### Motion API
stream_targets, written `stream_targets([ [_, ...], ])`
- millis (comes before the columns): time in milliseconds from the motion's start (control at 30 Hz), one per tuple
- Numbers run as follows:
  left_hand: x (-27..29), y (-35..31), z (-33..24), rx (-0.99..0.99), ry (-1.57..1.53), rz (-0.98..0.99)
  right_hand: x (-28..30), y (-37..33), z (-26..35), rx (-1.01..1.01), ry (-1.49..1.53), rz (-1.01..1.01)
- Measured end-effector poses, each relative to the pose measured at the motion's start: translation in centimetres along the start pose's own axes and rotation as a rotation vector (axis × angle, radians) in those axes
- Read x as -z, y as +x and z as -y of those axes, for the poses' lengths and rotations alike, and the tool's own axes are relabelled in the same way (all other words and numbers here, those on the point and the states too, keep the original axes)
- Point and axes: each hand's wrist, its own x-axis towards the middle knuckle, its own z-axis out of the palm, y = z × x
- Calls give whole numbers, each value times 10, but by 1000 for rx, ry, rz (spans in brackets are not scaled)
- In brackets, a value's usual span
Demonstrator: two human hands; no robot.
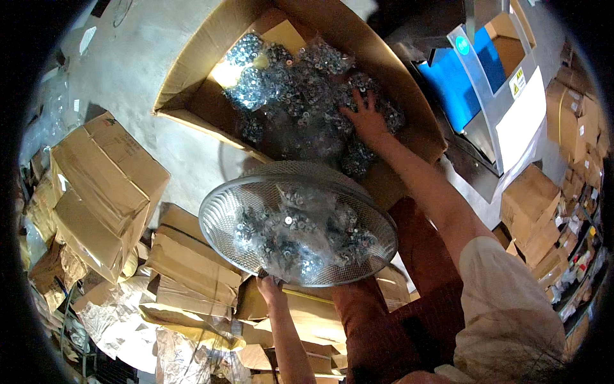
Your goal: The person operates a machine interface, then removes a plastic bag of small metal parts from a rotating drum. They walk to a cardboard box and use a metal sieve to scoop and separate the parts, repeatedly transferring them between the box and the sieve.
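Note:
My left hand (271,289) grips the near rim of a round metal mesh basket (214,214), its fingers partly hidden by the rim. Inside the basket lie clear plastic bags of small shiny metal rings (304,233), which look like washers or nuts. Beyond it stands a large open cardboard box (198,70) with several more clear bags of such metal parts (281,83). My right hand (368,120) reaches into the box's right side. Its fingers are spread on the bags and grasp nothing.
Closed cardboard boxes (105,185) stand to the left. Flattened cardboard (192,265) and crumpled paper (125,320) cover the near left. On the right are a blue-and-grey machine (454,83) and stacked cartons (531,198). Grey floor (137,51) shows at the upper left.

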Motion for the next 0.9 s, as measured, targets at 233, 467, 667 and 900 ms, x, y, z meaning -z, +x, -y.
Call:
stream_targets([
  [233, 7, 7, 12, 0, -81, 73, 42, 12, -8, 54, 100, 284],
  [467, 2, 22, 18, -13, -33, 96, 90, 9, -57, -9, 251, 108],
  [667, 10, 12, 5, -20, -68, 113, 231, -82, -41, 97, 1061, -221],
  [900, 13, 41, 22, 5, -117, 178, 339, -187, 30, 464, 1243, 305],
])
